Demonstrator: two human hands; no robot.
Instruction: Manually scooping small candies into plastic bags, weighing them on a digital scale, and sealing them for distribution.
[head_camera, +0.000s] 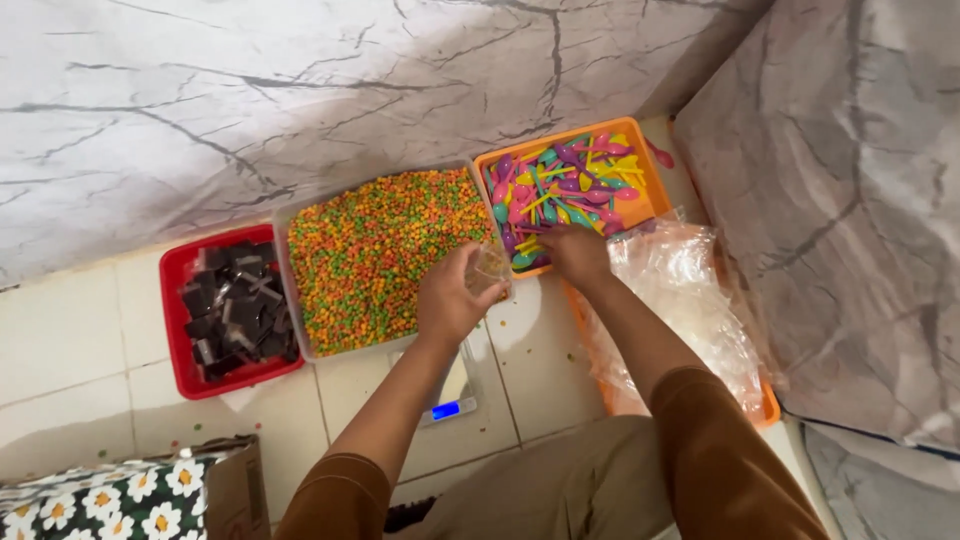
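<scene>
You hold a small clear bag (488, 268) at the candy tray's edge while reaching for a spoon.
Your left hand (450, 300) pinches the bag over the tray of coloured candy bits (380, 255); your right hand (575, 252) dips into the orange tray of plastic spoons (570, 185), its grip hidden from view, likely needing one spoon singled out.

A: Where are the person's arms rn?

B: Both stretch out in front, away from the body. Brown sleeves cover the upper arms, forearms are bare.

A: And the left hand (452, 298)?

B: Back of it faces up, fingers curled in w/ thumb close to them, like a pinch.

A: The right hand (575, 252)?

B: It reaches a bit further out. Palm down, fingers bent under, so can't see the tips. Hands are near each other, not touching.
</scene>
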